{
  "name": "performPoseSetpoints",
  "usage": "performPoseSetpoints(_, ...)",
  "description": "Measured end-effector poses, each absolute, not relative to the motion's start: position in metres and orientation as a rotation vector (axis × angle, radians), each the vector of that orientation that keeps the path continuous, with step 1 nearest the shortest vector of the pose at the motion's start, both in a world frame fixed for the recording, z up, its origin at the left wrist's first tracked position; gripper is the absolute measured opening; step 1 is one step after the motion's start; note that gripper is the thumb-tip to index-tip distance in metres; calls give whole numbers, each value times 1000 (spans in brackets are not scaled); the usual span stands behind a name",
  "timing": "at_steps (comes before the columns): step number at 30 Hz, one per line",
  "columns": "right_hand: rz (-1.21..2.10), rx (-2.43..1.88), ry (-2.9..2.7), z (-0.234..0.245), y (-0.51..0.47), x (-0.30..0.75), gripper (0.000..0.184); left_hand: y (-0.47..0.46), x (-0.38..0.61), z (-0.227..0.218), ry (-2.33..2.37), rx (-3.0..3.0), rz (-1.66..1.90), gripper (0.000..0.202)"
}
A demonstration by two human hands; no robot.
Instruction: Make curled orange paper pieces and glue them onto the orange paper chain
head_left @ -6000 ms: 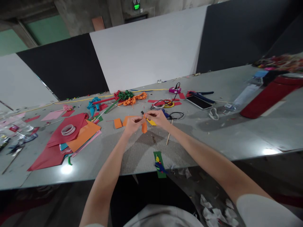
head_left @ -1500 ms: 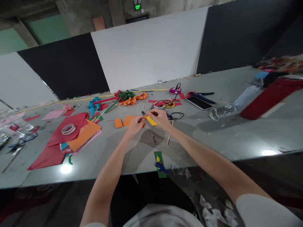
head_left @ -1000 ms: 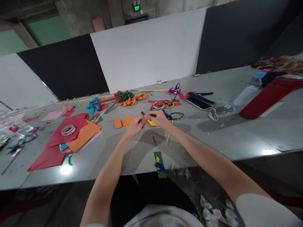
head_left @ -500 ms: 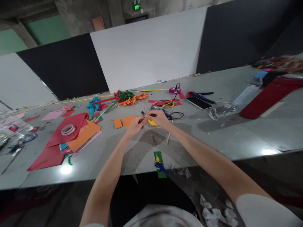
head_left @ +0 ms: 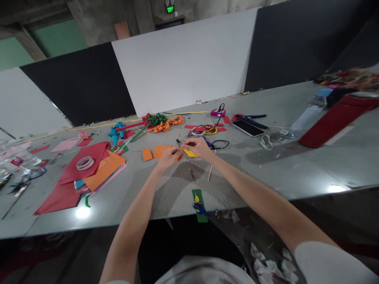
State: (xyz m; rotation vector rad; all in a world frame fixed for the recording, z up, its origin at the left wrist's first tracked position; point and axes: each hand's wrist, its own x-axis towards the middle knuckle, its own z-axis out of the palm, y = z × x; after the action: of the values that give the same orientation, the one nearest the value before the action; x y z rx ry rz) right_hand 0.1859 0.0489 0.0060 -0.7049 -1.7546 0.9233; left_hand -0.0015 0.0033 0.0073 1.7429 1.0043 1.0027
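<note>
My left hand is closed in a pinch over the table, with a small orange paper piece showing at its fingertips. Close against it, my right hand has its thumb and fingers pressed together; what lies between them is too small to make out. A yellow piece shows just under the right fingers, and I cannot tell whether it is held or lying on the table. Behind the left hand lie an orange sheet and a smaller orange rectangle.
Red sheets with a tape roll lie left. Curled paper flowers are at the back. A phone, pliers and a red flask stand or lie right. A green strip overhangs the front edge.
My fingers have shifted slightly. The orange piece shows lower, below the left fingertips, and more of the yellow piece is visible. Both arms stay nearly in place.
</note>
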Motion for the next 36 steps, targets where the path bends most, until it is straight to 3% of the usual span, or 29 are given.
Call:
performPoseSetpoints(13, 809, -769, -1862, 7, 48, 189, 58, 3, -3, 8, 1070, 1760, 1022, 46)
performPoseSetpoints(25, 938, -662, -1735, 4, 51, 189, 32, 2, -3, 12, 1016, 1579, 1054, 42)
performPoseSetpoints(36, 1037, -628, -1673, 7, 50, 192, 34, 0, -4, 13, 917, 1551, 1025, 45)
